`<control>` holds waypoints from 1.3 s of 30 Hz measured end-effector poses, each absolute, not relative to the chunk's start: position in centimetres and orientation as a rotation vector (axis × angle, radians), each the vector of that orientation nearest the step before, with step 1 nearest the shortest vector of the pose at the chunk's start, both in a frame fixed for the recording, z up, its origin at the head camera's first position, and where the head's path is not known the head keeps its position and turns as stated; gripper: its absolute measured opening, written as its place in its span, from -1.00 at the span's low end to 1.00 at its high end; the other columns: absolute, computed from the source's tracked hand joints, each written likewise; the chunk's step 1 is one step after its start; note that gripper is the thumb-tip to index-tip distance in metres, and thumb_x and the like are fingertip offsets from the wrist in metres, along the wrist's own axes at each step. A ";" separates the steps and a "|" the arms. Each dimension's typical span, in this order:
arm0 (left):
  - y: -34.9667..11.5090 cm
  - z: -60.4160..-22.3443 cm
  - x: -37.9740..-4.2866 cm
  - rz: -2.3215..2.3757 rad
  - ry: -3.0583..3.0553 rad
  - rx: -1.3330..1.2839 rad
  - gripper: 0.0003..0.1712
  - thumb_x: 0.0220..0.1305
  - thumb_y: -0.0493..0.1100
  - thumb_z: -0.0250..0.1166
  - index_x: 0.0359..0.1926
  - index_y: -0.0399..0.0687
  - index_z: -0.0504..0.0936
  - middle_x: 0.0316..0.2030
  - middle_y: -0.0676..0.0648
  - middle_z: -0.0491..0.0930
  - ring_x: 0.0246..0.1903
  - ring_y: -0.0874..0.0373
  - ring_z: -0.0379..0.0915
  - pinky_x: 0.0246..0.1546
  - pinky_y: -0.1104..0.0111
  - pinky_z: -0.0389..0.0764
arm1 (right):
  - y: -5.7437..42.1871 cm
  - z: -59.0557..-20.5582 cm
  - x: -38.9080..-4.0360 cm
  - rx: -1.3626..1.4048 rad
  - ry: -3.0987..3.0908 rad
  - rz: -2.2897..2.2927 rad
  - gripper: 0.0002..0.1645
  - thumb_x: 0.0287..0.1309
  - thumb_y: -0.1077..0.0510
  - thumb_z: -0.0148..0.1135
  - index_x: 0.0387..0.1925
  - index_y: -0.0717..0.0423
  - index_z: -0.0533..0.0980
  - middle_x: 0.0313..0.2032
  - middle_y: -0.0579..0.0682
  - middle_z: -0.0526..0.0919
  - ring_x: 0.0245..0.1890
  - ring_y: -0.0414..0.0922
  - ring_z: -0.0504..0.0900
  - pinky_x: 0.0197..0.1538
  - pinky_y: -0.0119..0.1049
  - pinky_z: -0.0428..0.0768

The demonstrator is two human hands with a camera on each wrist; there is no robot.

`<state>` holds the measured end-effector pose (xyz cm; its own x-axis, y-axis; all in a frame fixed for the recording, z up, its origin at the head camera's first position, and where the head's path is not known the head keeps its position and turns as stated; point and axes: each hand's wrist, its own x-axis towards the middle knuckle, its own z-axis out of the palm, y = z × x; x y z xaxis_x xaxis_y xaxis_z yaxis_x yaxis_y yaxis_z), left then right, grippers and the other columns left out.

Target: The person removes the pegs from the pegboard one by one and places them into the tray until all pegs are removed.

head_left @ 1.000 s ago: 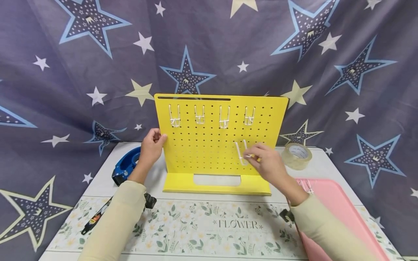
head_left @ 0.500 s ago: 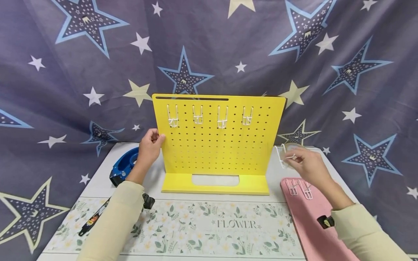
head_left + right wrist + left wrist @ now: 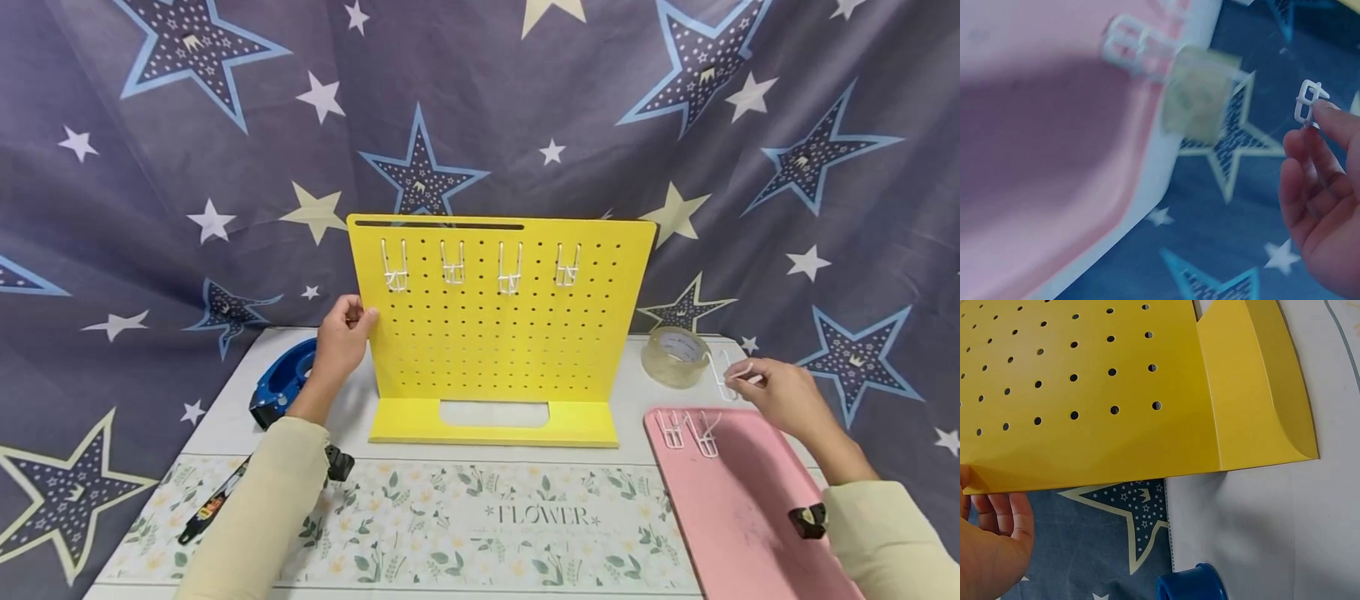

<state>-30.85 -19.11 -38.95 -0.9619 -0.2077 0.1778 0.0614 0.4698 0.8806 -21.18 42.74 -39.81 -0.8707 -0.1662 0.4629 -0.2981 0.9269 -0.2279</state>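
A yellow pegboard (image 3: 495, 342) stands upright on the table, with several white wire hooks (image 3: 510, 267) hanging along its upper rows. My left hand (image 3: 343, 337) grips the board's left edge, thumb in front and fingers behind, as the left wrist view also shows. Between the thumb and fingers of my right hand (image 3: 783, 396) is another white wire hook (image 3: 1307, 103), held above the far end of the pink tray (image 3: 738, 508). Two more white hooks (image 3: 705, 435) lie in the tray's far left corner.
A roll of clear tape (image 3: 675, 357) sits behind the tray. Left of the board is a blue tape dispenser (image 3: 281, 383), and a black strip-like item (image 3: 213, 504) lies partly under the left forearm. A star-patterned curtain (image 3: 495, 100) hangs behind the table.
My right hand has moved from in front of the board's lower right to the right, over the tray's far end, carrying the wire hook. The left hand stays on the board's edge.
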 end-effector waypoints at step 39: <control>-19.2 -39.2 -30.8 -1.509 -2.442 0.108 -0.68 0.54 0.01 0.13 0.08 -0.11 0.41 -0.17 -0.11 0.42 -0.18 0.02 0.37 -0.12 0.30 0.46 | 47.2 -47.3 -20.2 0.130 -3.113 0.514 -0.93 0.17 0.06 0.41 -0.37 -0.05 0.69 -0.38 -0.09 0.76 -0.31 -0.14 0.61 -0.19 -0.14 0.48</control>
<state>-30.83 -19.21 -39.22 -0.9614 -0.2019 0.1871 0.0769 0.4555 0.8869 -20.25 47.21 -47.26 -0.9965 -0.0835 -0.0025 -0.0783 0.9437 -0.3215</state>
